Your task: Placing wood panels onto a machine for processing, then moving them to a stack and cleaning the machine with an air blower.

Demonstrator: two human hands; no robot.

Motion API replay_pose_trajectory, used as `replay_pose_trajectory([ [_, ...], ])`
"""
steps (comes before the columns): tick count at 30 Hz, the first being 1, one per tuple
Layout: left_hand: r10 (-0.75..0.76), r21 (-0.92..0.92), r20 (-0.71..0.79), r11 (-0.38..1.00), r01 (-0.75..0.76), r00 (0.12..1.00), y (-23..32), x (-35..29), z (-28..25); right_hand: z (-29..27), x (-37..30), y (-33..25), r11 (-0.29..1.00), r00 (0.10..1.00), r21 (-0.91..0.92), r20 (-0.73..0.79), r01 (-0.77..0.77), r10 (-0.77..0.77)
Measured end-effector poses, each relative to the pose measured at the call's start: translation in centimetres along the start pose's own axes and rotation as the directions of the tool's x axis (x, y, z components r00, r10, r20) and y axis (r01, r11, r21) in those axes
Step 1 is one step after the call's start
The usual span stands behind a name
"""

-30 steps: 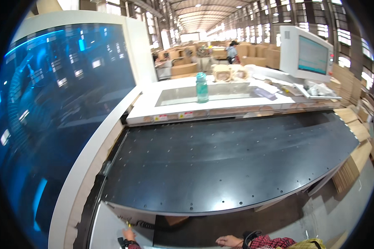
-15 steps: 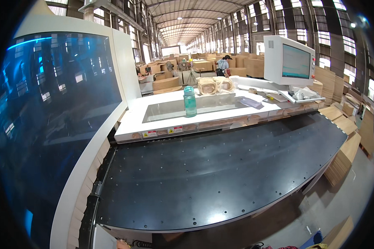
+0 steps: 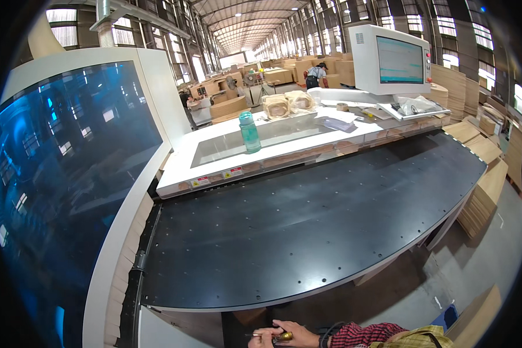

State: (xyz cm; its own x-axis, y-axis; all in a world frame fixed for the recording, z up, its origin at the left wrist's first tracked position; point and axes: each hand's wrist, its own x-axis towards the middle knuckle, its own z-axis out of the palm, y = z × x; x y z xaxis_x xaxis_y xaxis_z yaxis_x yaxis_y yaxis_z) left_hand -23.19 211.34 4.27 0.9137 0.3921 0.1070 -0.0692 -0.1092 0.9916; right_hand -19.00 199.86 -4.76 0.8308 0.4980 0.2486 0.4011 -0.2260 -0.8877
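Note:
At the lower edge my right hand [image 3: 297,333] reaches in from the right, in a red-and-black checked sleeve with a dark band at the wrist. Its fingers are closed around a small tool with a brass-coloured, rounded end [image 3: 286,336]. My left hand [image 3: 262,338] meets it, fingers pinched by the tool's thin dark shaft; the lower part of this hand is cut off by the frame. The tool's exact kind is too small to make out. Both hands are just in front of the near edge of a dark, perforated machine table [image 3: 307,232].
A large machine hood with a dark window [image 3: 75,151] rises at left. Behind the table, a white ledge [image 3: 180,174] bears a teal bottle [image 3: 250,133] and wrapped bundles [image 3: 288,103]. A monitor [image 3: 400,61] stands at right, near stacked boards [image 3: 484,200]. Another person [image 3: 315,75] works far back.
Both hands have come into view at the bottom centre with the small tool; before, only fingertips and a bit of sleeve showed. The view has tilted and shifted slightly.

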Motion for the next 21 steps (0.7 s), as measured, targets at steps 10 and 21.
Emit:
replay_pose_trajectory([
  [10, -0.177, -0.533, 0.052, 0.828, 0.177, 0.983, 4.3, -0.1, 7.4, -6.9, -3.5, -2.1, 0.964, 0.914, -0.263, -0.397, -0.026, -0.084],
  [21, -0.117, -0.550, 0.265, 0.797, 0.250, 0.957, 9.9, 1.7, 9.2, -10.3, -1.4, -1.5, 0.915, 0.922, -0.373, -0.388, -0.151, -0.007],
])
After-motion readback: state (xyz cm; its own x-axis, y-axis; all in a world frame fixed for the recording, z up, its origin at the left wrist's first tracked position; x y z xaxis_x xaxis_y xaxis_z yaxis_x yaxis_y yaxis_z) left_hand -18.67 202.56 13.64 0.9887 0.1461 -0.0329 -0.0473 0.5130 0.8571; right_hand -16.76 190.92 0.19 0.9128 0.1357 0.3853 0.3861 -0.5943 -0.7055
